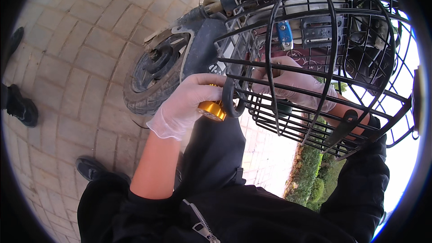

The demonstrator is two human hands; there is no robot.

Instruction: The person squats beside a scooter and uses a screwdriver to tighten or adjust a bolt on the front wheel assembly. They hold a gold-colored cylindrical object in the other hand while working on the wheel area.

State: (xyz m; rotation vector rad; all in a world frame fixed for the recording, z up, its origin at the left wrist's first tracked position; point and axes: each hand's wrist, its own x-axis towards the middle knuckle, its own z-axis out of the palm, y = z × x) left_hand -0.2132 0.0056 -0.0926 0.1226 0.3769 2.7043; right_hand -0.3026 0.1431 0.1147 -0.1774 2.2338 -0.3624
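Note:
My left hand (192,96), in a thin translucent white glove, is closed around a small gold-coloured round metal lamp (211,110). The lamp sits beside a black ring-shaped part (228,99) at the lower front of a black wire basket (330,58). My right hand (288,81), gloved the same way, is seen through the basket's wires, its forearm passing behind them. Its fingers are bent together near the basket's mounting side; wires partly cover them, and what they grip cannot be made out.
A scooter's front wheel (155,69) and grey fender (200,45) stand left of the basket. A blue-and-silver piece (284,35) shows between the wires. Another person's black shoe (22,108) rests on the brick paving (96,58) at far left. Green shrubs (310,184) lie below the basket.

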